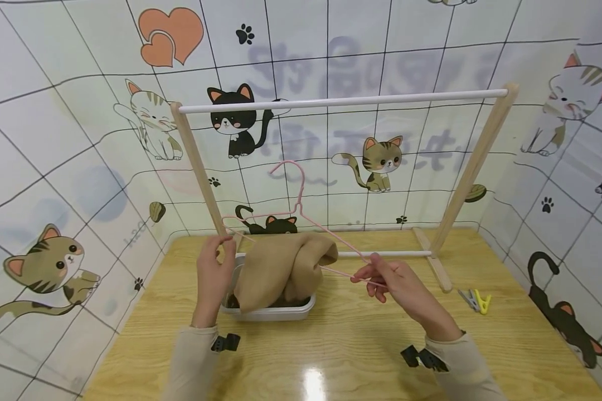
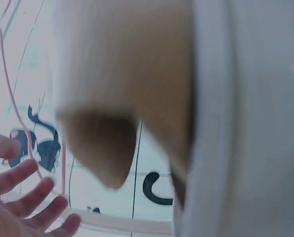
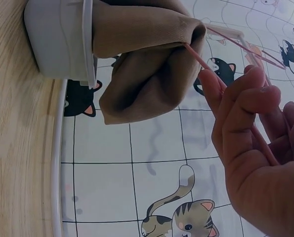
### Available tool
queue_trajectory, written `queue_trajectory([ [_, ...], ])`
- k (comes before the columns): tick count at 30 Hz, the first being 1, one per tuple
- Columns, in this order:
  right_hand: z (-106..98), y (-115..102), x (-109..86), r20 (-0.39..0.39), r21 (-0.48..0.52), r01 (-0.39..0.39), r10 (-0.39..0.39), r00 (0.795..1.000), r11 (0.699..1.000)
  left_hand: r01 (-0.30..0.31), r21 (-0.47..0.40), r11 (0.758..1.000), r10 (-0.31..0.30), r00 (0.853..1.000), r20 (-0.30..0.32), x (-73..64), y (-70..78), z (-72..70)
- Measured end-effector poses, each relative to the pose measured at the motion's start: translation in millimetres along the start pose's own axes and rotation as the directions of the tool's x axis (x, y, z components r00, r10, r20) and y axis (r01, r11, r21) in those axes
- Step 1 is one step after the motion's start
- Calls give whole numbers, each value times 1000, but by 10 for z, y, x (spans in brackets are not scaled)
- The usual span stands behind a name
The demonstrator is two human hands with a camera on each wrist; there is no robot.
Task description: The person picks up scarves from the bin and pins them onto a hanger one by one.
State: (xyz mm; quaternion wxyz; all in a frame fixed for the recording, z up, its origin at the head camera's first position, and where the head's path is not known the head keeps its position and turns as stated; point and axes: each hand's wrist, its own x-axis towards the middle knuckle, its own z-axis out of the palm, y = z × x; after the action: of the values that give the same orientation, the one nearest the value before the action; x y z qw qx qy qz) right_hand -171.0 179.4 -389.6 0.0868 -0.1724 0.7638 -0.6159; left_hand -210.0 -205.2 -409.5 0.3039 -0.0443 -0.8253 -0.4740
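Observation:
My right hand (image 1: pixel 398 284) grips the right end of a pink wire hanger (image 1: pixel 299 208), thumb and fingers round the wire. The hanger stands hook up, and its lower bar runs through a tan cloth garment (image 1: pixel 276 267). Part of that garment hangs over the bar; its lower part lies in a white plastic tub (image 1: pixel 273 316). Near the hanger's left end, my left hand (image 1: pixel 214 275) is raised beside the garment. In the left wrist view its fingers (image 2: pixel 35 202) are spread and hold nothing. The garment's exact kind is unclear.
Behind the tub stands a drying rack with wooden posts (image 1: pixel 474 167) and a white top rail (image 1: pixel 341 102). Two clothespins, one grey (image 1: pixel 467 301) and one yellow (image 1: pixel 482 302), lie on the wooden table (image 1: pixel 361 345) at right. Cat-printed walls enclose the table.

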Motion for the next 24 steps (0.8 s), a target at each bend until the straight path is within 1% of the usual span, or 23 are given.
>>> queue_trajectory([
  [2,-3,-8,1,-12,-1,-1,1,1000,1000,37,16,999,-38,997,64,-105,56,29],
  [4,-3,-18,1,-25,-2,-7,6,1000,1000,105,35,994,-109,986,127,-190,108,56],
  [5,-2,-24,1,-30,-2,-11,11,999,1000,143,53,988,-150,976,156,-225,133,66],
  [7,1,-37,1,-38,0,-20,20,999,1000,205,97,974,-221,952,213,-281,167,85],
  [8,3,-41,1,-43,0,-26,26,999,1000,224,130,966,-250,937,243,-308,180,90],
  [9,3,-48,1,-46,0,-27,27,999,1000,241,163,957,-279,919,278,-334,184,96],
  [10,5,-53,2,-51,0,-29,29,998,1000,244,186,952,-292,904,312,-362,187,104],
  [12,5,-63,9,-59,5,-29,29,998,1000,221,203,954,-284,882,377,-406,193,129],
  [14,5,-68,15,-68,13,-27,28,997,1000,179,216,960,-256,872,417,-440,186,170],
  [15,6,-71,18,-70,17,-23,24,997,1000,156,208,966,-233,875,424,-452,184,189],
  [16,7,-72,21,-72,21,-21,23,997,1000,132,194,972,-204,883,423,-459,178,211],
  [17,9,-75,25,-71,24,-18,19,997,1000,100,185,978,-170,893,416,-458,175,229],
  [19,16,-81,30,-71,24,-9,11,997,1000,40,173,984,-104,920,378,-454,169,254],
  [21,23,-85,34,-69,22,0,1,998,1000,-9,139,990,-39,941,337,-442,174,262],
  [22,26,-87,37,-69,22,4,-3,998,1000,-27,119,993,-13,947,320,-431,175,265],
  [24,34,-90,40,-69,25,4,-3,998,1000,-43,72,996,20,956,292,-408,191,258],
])
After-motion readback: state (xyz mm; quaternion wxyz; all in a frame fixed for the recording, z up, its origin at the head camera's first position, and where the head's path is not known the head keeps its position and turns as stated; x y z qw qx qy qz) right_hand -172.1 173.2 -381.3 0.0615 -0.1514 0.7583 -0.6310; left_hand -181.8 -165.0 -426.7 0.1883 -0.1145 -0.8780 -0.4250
